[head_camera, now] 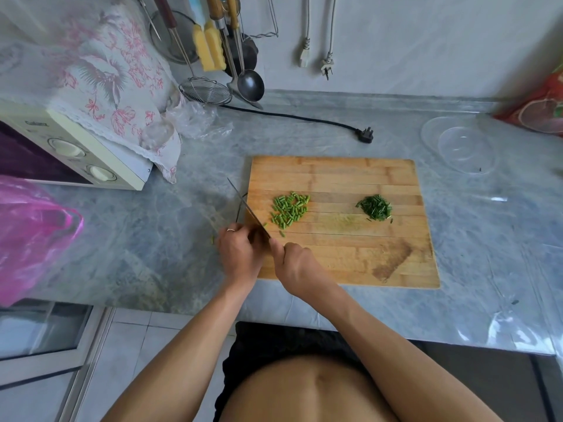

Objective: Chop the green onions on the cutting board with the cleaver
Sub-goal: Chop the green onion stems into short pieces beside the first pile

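My right hand (294, 263) grips the cleaver (248, 208) at the cutting board's (335, 175) left edge, my left hand (240, 251) pinching its blade, so I should wipe carefully, away from the edge.

Both hands – left (240, 251), right (294, 263) – curled, nearly touching.

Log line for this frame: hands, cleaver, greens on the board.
right hand grips cleaver handle | left hand at blade | pale green pieces, dark green pile apart on cutting board
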